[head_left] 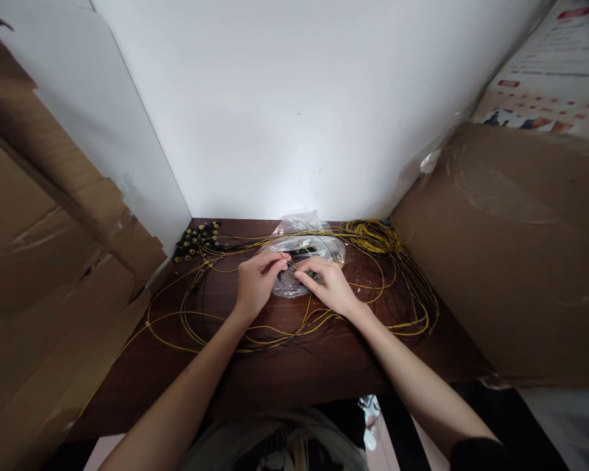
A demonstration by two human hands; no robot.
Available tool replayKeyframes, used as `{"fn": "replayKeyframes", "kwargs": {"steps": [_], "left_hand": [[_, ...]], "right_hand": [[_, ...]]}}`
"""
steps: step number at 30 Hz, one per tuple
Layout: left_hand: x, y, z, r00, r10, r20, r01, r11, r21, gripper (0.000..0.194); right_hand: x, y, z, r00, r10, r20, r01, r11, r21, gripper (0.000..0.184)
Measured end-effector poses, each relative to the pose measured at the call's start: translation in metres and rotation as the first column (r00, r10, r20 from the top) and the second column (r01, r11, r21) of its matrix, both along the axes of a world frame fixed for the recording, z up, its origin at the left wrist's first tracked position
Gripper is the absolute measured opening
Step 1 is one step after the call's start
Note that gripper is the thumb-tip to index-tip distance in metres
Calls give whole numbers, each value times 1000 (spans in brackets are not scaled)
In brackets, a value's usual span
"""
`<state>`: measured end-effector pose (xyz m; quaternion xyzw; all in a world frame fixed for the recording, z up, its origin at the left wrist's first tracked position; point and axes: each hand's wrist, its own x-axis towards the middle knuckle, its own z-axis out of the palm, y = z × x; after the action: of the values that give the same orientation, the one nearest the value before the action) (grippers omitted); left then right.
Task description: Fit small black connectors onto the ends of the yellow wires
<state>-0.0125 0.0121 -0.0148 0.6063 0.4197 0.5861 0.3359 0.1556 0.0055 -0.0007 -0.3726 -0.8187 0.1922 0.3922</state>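
Over a clear plastic bag [288,286] my two hands meet, fingertips a short gap apart. My left hand [258,282] is closed in a pinch, with a small dark piece at its fingertips that is too small to name. Thumb and forefinger of my right hand [328,282] press together on a thin yellow wire. Several black parts [302,250] lie in or on the bag just behind my hands. Loose yellow wires [279,340] loop across the dark wooden table [294,379] around and beneath my wrists.
A cluster of black-and-yellow connectors [196,239] lies at the back left. Coiled yellow wire [370,237] is heaped at the back right. Cardboard boxes [500,261] flank both sides, and a white wall panel [285,118] rises behind. A translucent bag [275,445] sits below the table's front edge.
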Motion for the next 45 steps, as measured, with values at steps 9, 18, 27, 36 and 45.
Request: {"fn": "replayKeyframes", "kwargs": {"steps": [9, 18, 27, 36, 45], "left_hand": [[0, 0, 2, 999, -46, 26, 47, 998, -44, 16], [3, -2, 5, 997, -78, 14, 79, 996, -42, 15], [5, -3, 5, 996, -92, -21, 92, 996, -16, 13], [4, 0, 1, 995, -92, 26, 93, 993, -66, 15], [6, 0, 1, 989, -91, 114, 103, 989, -110, 15]], "right_hand": [[0, 5, -3, 959, -58, -277, 6, 982, -186, 12], [1, 6, -4, 985, -92, -144, 64, 980, -188, 13], [1, 3, 1, 987, -144, -76, 125, 969, -213, 14], [3, 4, 1, 987, -147, -62, 133, 972, -195, 12], [5, 4, 1, 988, -136, -78, 111, 958, -264, 9]]}}
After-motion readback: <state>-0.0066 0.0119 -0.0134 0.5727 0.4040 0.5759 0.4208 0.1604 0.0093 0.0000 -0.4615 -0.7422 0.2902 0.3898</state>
